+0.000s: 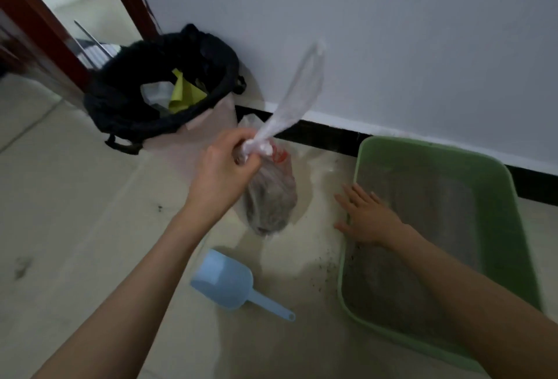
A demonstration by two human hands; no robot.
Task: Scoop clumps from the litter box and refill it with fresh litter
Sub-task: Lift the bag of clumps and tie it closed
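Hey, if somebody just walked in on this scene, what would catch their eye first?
Probably the clear plastic bag of grey litter, gripped at its twisted neck by the left hand above the floor in mid-frame. Next, the green litter box by the wall at right, with the right hand flat on its near-left rim, and the blue scoop lying on the floor.

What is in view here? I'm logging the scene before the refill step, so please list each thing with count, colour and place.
plastic bag: one, clear, holding grey litter, knotted, lifted above the floor
scoop: one, light blue, on the floor near the bag
litter box: one, green, by the wall at right
bin: one, black liner, by the door frame
left hand: one, grips the bag's knot
right hand: one, fingers straight, on the litter box's left rim
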